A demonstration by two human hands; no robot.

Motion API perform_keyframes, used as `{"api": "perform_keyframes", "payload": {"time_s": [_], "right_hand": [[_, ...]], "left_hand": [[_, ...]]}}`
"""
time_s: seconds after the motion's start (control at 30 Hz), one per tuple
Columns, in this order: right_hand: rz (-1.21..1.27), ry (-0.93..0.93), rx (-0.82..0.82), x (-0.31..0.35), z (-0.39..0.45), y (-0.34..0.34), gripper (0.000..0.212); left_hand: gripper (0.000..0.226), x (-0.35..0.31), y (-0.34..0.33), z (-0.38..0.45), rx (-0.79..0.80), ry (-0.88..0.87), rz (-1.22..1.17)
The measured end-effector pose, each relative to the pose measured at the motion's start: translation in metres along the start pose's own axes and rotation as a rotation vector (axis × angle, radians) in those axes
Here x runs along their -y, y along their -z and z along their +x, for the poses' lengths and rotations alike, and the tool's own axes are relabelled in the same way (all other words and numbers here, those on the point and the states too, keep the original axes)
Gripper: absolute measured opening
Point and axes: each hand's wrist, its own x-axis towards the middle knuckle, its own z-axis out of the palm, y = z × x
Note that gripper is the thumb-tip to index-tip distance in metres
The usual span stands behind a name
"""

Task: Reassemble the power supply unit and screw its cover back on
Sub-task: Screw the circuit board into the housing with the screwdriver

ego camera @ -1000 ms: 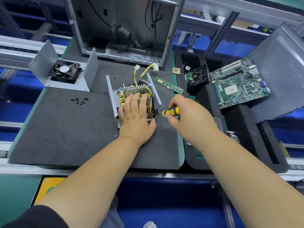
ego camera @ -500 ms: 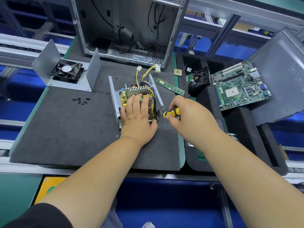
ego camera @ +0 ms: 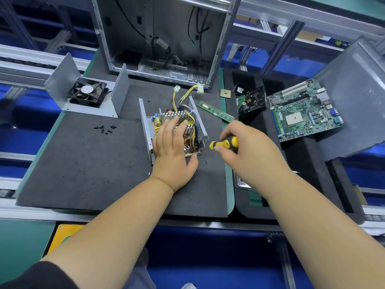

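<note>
The open power supply unit [ego camera: 145,119] lies on the dark foam mat, its circuit board, heatsinks and yellow and purple wires exposed. My left hand [ego camera: 174,147] rests flat on the board, fingers straight, thumb at the near right corner. My right hand [ego camera: 245,151] grips a yellow and black screwdriver [ego camera: 224,143], its thin tip pointing left at the unit's near right corner. The unit's grey metal cover with a black fan [ego camera: 87,91] stands at the back left. Several black screws [ego camera: 104,128] lie loose on the mat, left of the unit.
An open computer case [ego camera: 166,38] stands behind the unit. A RAM stick [ego camera: 215,111], a CPU chip [ego camera: 225,93], a black cooler fan [ego camera: 253,101] and a green motherboard [ego camera: 304,113] lie to the right. A grey side panel [ego camera: 354,101] leans at the far right.
My right hand has rolled the screwdriver, so more of the yellow handle shows. My left hand stays pressed on the board. The view has shifted slightly.
</note>
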Motion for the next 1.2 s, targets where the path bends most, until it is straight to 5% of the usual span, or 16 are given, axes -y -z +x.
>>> {"api": "perform_keyframes", "payload": {"time_s": [0.1,0.27,0.6,1.2], "right_hand": [[0.220,-0.083,-0.041,-0.004,-0.011,0.013,0.015],[0.578,-0.192,-0.086,-0.007,-0.017,0.027,0.011],[0.710,-0.217,-0.148,-0.014,-0.022,0.038,0.009],[0.711,-0.176,-0.097,-0.014,-0.026,0.038,0.018]], "left_hand": [[0.054,-0.001,0.013,-0.002,-0.050,0.023,-0.251],[0.023,-0.019,0.037,0.009,0.082,0.491,-0.810],[0.016,-0.036,0.057,0.022,0.307,0.858,-1.138],[0.011,-0.044,0.063,0.023,0.358,1.094,-1.398]]}}
